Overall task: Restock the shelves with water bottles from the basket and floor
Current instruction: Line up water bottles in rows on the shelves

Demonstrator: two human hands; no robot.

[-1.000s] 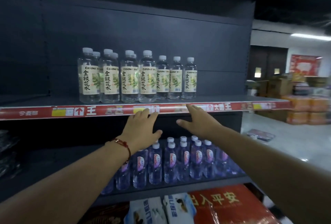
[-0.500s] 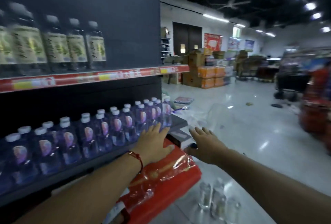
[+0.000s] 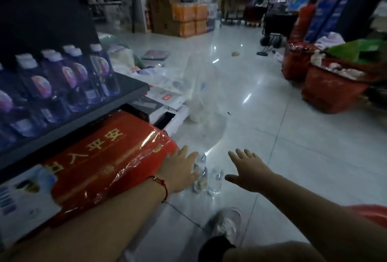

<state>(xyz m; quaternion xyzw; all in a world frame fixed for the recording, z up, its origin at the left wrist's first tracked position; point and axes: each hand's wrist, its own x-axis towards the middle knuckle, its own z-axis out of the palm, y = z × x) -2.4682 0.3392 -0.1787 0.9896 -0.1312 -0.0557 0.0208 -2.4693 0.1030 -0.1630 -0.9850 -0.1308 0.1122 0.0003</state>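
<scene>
A small cluster of clear plastic water bottles (image 3: 206,178) stood upright on the pale glossy tiled floor (image 3: 272,131), low in the frame at about six o'clock from its centre. The person's left hand (image 3: 180,170) reached down at the cluster's nine o'clock, fingers straight and loosely spread, overlapping the nearest bottle in the view; whether it touched could not be told. The right hand (image 3: 248,170) hovered at the cluster's three o'clock, fingers splayed and holding nothing, just beside the bottles.

At nine o'clock of the left hand lay a red shrink-wrapped carton with gold characters (image 3: 109,161), tucked under the dark metal shelf (image 3: 83,115). That shelf carried a row of purple-tinted, white-capped water bottles (image 3: 69,81) at about ten o'clock. A crumpled clear plastic wrap (image 3: 199,85) sat on the floor at twelve o'clock of the cluster, and a red plastic shopping basket (image 3: 333,87) stood well apart at two o'clock. A grey-white shoe (image 3: 228,224) showed at six o'clock.

The step looked to be the pickup from the floor. Done well, each hand would likely close round a bottle's body rather than its cap, taking the outer bottles first so neighbours were not toppled, since the bottles stood close together and the polished tiles could let them slide.
</scene>
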